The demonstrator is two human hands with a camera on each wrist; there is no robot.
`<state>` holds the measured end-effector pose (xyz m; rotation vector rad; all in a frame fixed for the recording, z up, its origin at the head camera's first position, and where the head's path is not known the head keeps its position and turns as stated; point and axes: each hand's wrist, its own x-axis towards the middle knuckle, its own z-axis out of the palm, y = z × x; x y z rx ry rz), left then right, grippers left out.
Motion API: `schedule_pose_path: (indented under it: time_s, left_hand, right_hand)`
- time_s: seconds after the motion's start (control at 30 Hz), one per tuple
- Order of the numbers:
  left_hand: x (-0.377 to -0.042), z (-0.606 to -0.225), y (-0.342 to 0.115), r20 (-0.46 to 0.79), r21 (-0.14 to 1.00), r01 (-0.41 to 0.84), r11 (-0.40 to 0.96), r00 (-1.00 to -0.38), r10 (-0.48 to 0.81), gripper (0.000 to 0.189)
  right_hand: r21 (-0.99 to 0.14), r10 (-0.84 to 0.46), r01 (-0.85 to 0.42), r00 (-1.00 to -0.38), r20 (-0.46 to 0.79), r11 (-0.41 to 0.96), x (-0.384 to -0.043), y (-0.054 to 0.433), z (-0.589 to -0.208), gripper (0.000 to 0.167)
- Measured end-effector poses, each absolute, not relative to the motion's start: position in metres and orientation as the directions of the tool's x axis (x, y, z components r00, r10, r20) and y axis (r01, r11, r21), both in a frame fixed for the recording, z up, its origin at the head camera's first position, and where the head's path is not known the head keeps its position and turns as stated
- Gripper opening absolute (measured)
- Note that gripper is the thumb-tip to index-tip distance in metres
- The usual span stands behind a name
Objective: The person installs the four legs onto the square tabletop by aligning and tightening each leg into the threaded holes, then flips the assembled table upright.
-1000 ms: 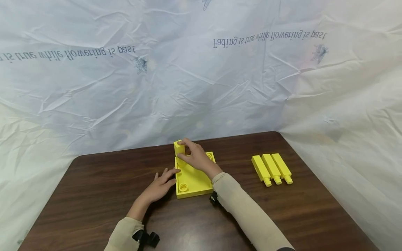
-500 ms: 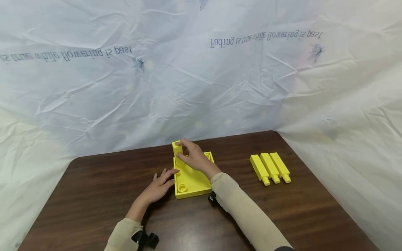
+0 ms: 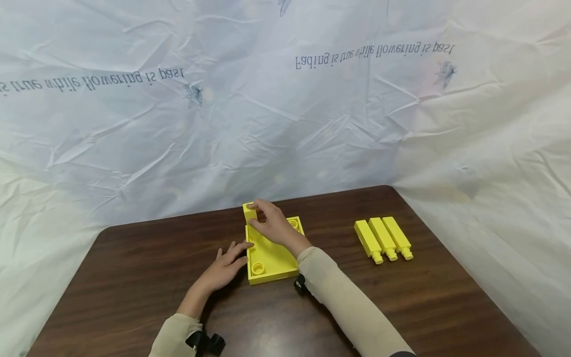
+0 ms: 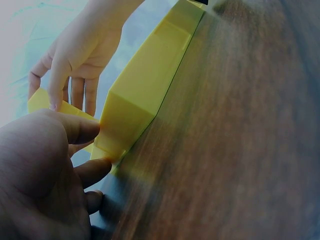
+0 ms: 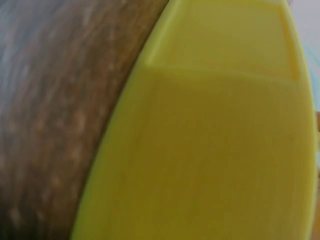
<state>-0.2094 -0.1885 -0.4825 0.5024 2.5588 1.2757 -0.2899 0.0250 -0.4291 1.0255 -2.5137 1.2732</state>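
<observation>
Just below the middle of the frame, the left hand [image 3: 224, 267], fingers spread, touches the yellow tray [image 3: 273, 258]; so light a hold might let it skid. Three blocks [image 3: 382, 234] lie at right, well apart. Beyond, the right hand [image 3: 274, 225] pinches an upright block [image 3: 249, 214] at the tray's upper-left corner; its foot is hidden, and crooked seating could topple it.

Beige sleeves [image 3: 352, 305] cover both forearms, with a black fitting [image 3: 217, 344] at each wrist.
</observation>
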Motion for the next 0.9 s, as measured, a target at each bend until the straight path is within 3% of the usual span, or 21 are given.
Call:
schedule_pose_path:
  time_s: [0.9]
  left_hand:
    - [-0.2090,-0.4822,-0.1879,-0.053,0.804,0.199,0.560,-0.915,0.401,0.047]
  right_hand:
    - [-0.677,-0.507,-0.634,-0.751,0.423,0.374,-0.2930,0.0290,-0.4346,0.024]
